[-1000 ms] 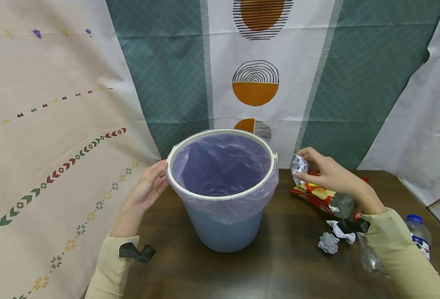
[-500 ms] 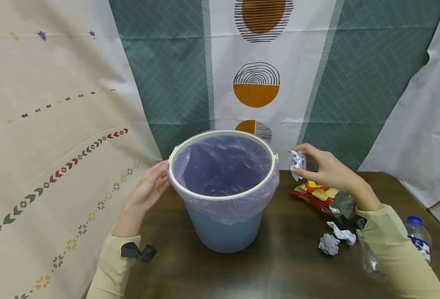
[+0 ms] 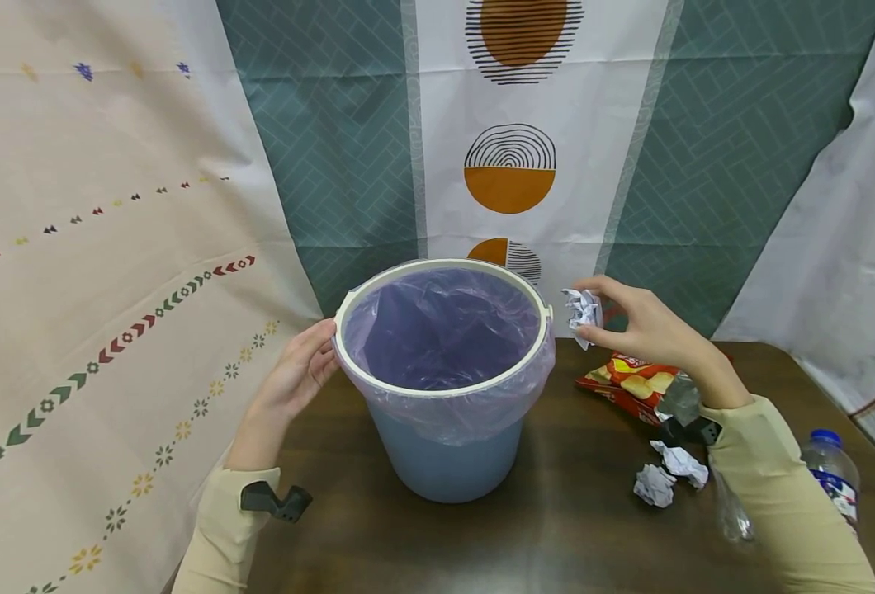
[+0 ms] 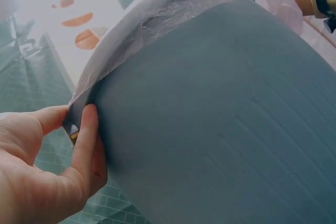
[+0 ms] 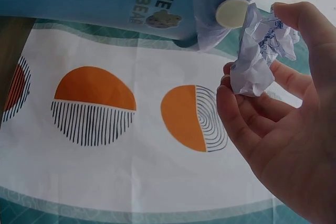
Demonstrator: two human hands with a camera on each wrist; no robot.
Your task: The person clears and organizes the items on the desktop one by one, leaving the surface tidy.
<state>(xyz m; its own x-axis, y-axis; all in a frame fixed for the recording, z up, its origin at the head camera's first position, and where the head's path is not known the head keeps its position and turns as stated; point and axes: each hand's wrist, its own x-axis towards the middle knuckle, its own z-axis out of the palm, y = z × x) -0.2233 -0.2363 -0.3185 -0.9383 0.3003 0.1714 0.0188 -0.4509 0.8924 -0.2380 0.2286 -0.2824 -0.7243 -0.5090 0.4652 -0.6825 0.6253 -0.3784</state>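
A blue trash bin [image 3: 448, 462] with a pale rim and a thin purple plastic liner [image 3: 437, 330] stands upright on the table. My left hand [image 3: 295, 371] pinches the bin's rim at its left side; in the left wrist view the thumb and fingers [image 4: 86, 135] clasp the edge. To the right of the bin, my right hand [image 3: 641, 326] holds a crumpled ball of white paper [image 3: 583, 315] between thumb and fingers, raised to about rim height. Blue writing shows on the paper ball [image 5: 257, 51] in the right wrist view.
Under the right forearm lie a red chip bag [image 3: 631, 384] and two more crumpled papers [image 3: 655, 485], [image 3: 681, 464]. A clear plastic piece [image 3: 735, 511] is partly hidden by the sleeve. At the right stands a blue-capped bottle [image 3: 831, 470]. Patterned cloth [image 3: 348, 148] hangs behind the table [image 3: 556, 511].
My right hand has lifted the paper ball from above the chip bag and carried it up and left, closer to the bin. The left hand keeps its hold on the rim.
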